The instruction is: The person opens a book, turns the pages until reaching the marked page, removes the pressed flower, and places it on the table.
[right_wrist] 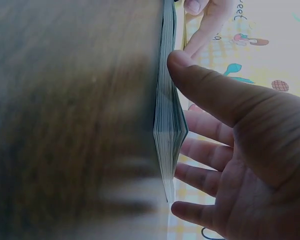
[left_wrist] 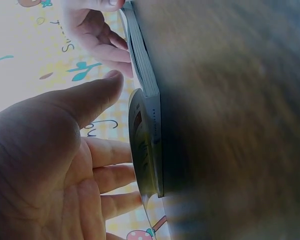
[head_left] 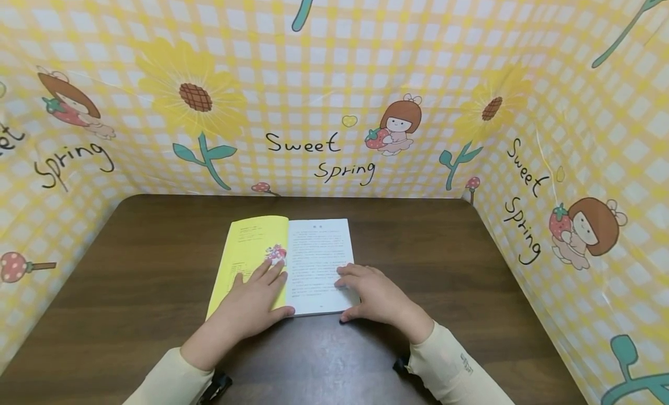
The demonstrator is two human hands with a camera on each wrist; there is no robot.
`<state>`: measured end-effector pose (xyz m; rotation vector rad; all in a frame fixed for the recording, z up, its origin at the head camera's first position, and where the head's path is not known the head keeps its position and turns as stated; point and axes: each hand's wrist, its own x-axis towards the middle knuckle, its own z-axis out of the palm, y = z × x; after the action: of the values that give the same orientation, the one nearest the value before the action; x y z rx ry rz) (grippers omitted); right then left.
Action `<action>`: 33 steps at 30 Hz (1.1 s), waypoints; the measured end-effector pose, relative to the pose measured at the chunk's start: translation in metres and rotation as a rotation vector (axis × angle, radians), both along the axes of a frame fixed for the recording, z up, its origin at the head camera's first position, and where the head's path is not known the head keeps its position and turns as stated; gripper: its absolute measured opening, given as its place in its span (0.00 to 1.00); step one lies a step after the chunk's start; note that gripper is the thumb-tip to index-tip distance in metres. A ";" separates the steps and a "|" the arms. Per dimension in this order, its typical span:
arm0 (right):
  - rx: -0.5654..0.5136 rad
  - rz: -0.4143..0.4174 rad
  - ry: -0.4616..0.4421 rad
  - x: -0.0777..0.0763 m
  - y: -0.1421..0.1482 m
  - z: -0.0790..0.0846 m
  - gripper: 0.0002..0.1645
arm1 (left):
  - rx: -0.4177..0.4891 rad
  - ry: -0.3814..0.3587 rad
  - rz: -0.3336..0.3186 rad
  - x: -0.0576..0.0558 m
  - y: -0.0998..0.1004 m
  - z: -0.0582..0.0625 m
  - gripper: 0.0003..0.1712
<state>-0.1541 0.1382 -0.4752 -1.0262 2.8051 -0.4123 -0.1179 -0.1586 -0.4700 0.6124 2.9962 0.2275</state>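
A book (head_left: 320, 242) lies spread on the dark table, a yellow page (head_left: 251, 236) with a small pink cartoon picture on its left side, a white page of print on its right. Over the lower part of the yellow page rests my left hand (head_left: 255, 303), fingers spread and thumb pointing toward the spine. My right hand (head_left: 378, 294) touches the white page's right edge with its fingers, the thumb by the lower right corner. In the right wrist view the thick page block (right_wrist: 167, 115) shows beside that hand's thumb, its fingers extended loosely.
The brown wooden table (head_left: 444, 254) spreads around the book. A yellow checked cloth (head_left: 313, 79) with flowers, cartoon girls and "Sweet Spring" lettering rises as walls at the back and both sides. Dark straps (head_left: 215, 387) show at the cream sleeves (head_left: 172, 379).
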 end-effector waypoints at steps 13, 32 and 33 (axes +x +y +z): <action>-0.005 -0.008 -0.017 0.000 0.000 0.003 0.35 | 0.003 0.003 0.002 0.000 0.000 0.000 0.48; 0.103 0.248 0.116 -0.006 0.014 0.011 0.14 | 0.012 -0.002 0.009 0.001 0.000 0.002 0.48; 0.107 0.256 0.121 -0.007 0.014 0.012 0.14 | 0.013 0.000 0.009 0.001 0.000 0.002 0.48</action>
<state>-0.1607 0.1523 -0.4634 -1.4044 2.7109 -0.1739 -0.1166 -0.1585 -0.4683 0.6001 3.0004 0.2483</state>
